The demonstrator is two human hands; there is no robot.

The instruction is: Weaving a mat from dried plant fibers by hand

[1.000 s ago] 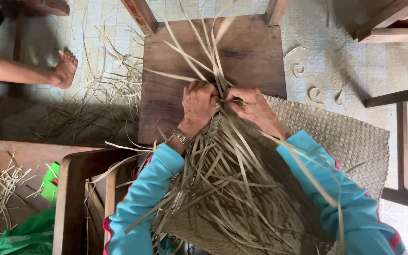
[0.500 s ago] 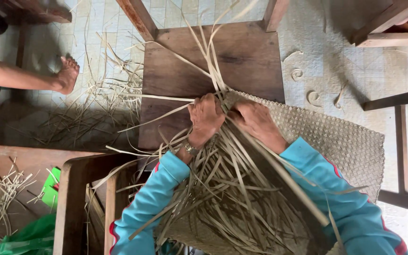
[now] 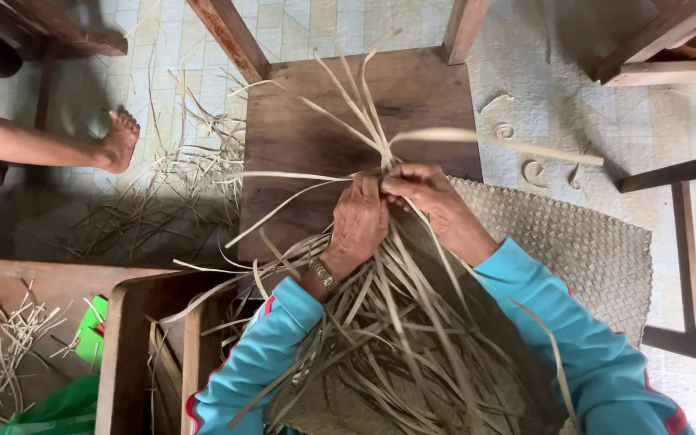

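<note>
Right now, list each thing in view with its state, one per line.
Left hand: closed on the strips, wristwatch on.
Right hand: pinching the strips beside the left hand.
Strips: loose, fanned out, gathered at the hands.
Woven mat: partly woven, lying flat.
Wooden stool: upright, strips lying across it.
Scraps: scattered on the floor.
Bare foot: another person's, resting on the floor.

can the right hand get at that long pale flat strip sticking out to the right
Probably yes: the right hand is beside the long pale flat strip, near where it leaves the bunch, and nothing lies between them.
</note>
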